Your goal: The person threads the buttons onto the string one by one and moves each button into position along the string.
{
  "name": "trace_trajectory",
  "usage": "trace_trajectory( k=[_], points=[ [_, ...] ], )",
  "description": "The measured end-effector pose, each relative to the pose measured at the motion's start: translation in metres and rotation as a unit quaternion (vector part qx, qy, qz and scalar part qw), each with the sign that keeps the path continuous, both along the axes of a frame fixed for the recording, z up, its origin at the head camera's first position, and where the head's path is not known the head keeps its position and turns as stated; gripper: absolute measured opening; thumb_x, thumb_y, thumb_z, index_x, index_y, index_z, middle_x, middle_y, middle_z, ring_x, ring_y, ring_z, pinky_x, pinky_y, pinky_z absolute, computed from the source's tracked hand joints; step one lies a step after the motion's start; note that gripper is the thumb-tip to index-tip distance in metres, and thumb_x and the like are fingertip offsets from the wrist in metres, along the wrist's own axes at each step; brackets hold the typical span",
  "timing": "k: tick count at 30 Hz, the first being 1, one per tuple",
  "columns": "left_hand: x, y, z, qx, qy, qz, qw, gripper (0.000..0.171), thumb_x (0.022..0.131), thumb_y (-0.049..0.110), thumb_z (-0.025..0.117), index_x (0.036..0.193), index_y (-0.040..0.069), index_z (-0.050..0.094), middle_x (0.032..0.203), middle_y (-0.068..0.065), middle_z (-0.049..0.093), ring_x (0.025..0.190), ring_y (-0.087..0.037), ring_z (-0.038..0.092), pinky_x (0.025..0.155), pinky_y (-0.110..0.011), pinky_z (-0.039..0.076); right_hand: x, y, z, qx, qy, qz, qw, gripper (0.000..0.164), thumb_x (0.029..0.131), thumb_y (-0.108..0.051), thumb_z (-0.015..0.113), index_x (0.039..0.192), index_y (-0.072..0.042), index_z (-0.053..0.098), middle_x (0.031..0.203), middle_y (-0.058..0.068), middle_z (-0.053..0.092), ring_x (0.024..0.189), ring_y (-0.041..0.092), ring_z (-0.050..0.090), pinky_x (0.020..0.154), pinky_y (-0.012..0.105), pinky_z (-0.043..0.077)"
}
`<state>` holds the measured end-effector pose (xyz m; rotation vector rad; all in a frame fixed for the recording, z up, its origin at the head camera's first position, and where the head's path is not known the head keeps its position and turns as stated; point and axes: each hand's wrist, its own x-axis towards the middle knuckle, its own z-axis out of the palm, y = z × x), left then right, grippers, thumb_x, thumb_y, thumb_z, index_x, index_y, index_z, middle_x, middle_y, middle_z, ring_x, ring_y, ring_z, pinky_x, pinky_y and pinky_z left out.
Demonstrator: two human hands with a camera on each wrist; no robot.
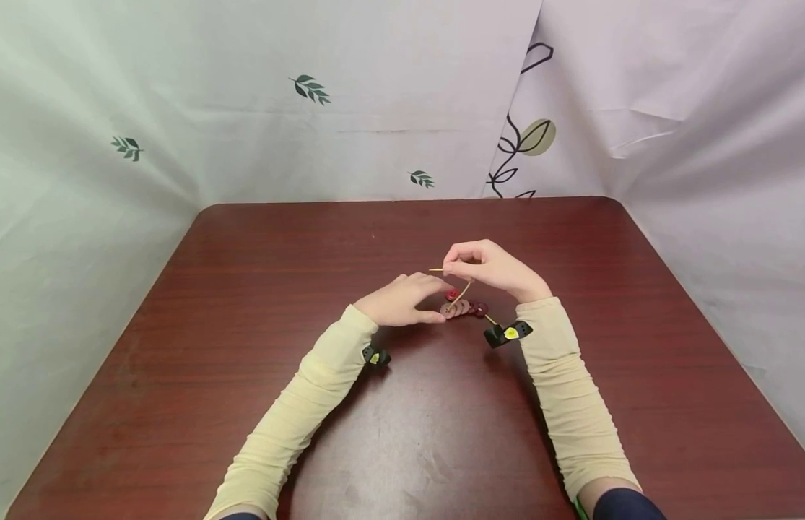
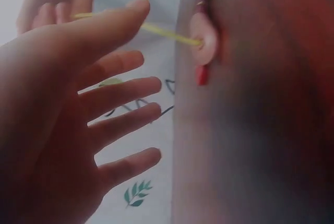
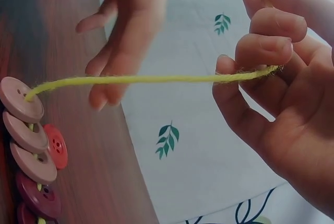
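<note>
My right hand point(image 1: 496, 269) is raised over the table and pinches a yellow string point(image 3: 156, 79) near its end, which sticks out past the fingertips. From that hand the string runs taut down through a row of buttons: pale pink ones point(image 3: 34, 162) and dark red ones point(image 3: 39, 195). A bright red button point(image 3: 56, 146) lies beside the row, apart from the string as far as I can see. My left hand point(image 1: 408, 297) hovers just left of the buttons with its fingers spread and nothing held. In the left wrist view the string passes behind its thumb point(image 2: 120, 23).
The dark red-brown wooden table point(image 1: 246, 325) has rounded far corners. A pale curtain point(image 1: 376, 108) with leaf prints hangs behind it and at both sides. Each sleeve carries a black wrist camera point(image 1: 376, 357) low over the tabletop.
</note>
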<state>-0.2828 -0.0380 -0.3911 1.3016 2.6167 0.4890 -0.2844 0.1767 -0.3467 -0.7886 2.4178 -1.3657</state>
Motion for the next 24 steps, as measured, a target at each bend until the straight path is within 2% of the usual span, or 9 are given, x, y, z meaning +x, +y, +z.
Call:
trace_trajectory(
  k=[5, 12, 16, 21, 24],
  points=[
    [0.002, 0.003, -0.010, -0.017, -0.018, -0.003, 0.9997, 0.061, 0.090, 0.042, 0.066, 0.141, 0.017, 0.047, 0.146, 0.001, 0.050, 0.138, -0.026, 0.038, 0.104, -0.048, 0.033, 0.000, -0.001, 0.001, 0.000, 0.007, 0.001, 1.000, 0.010, 0.093, -0.015, 0.062, 0.092, -0.007, 0.066, 0.066, -0.007, 0.053, 0.066, 0.019, 0.048, 0.064, 0.031, 0.046],
    [0.001, 0.003, -0.020, -0.049, -0.032, 0.004, 0.9983, 0.063, 0.091, 0.043, 0.064, 0.146, 0.021, 0.041, 0.150, 0.002, 0.045, 0.142, -0.024, 0.033, 0.107, -0.047, 0.029, -0.001, -0.001, -0.002, 0.004, 0.009, 0.015, 1.000, 0.010, 0.094, -0.015, 0.060, 0.092, -0.007, 0.066, 0.067, 0.000, 0.051, 0.066, 0.011, 0.047, 0.065, 0.033, 0.044],
    [0.001, 0.003, -0.018, -0.047, -0.032, 0.014, 0.9983, 0.061, 0.090, 0.041, 0.066, 0.144, 0.020, 0.044, 0.147, 0.003, 0.049, 0.139, -0.023, 0.036, 0.105, -0.046, 0.030, -0.001, -0.001, -0.002, 0.006, 0.005, 0.018, 1.000, 0.013, 0.094, -0.015, 0.060, 0.094, -0.004, 0.066, 0.068, -0.003, 0.052, 0.066, 0.011, 0.046, 0.066, 0.035, 0.044],
    [-0.001, 0.002, -0.014, -0.041, -0.021, 0.023, 0.9987, 0.056, 0.088, 0.036, 0.069, 0.138, 0.019, 0.050, 0.140, 0.001, 0.055, 0.134, -0.022, 0.044, 0.102, -0.045, 0.032, -0.002, 0.000, -0.003, 0.013, 0.002, 0.020, 1.000, 0.014, 0.094, -0.016, 0.060, 0.095, -0.003, 0.065, 0.065, -0.007, 0.047, 0.065, 0.011, 0.045, 0.066, 0.034, 0.046],
    [-0.001, 0.003, -0.011, -0.044, -0.015, 0.032, 0.9984, 0.055, 0.087, 0.031, 0.072, 0.136, 0.017, 0.052, 0.127, -0.001, 0.061, 0.121, -0.019, 0.053, 0.097, -0.042, 0.035, 0.000, 0.000, -0.002, 0.013, -0.004, 0.023, 1.000, 0.013, 0.095, -0.017, 0.060, 0.093, -0.005, 0.065, 0.064, -0.005, 0.044, 0.064, 0.012, 0.045, 0.067, 0.035, 0.047]
  ],
)
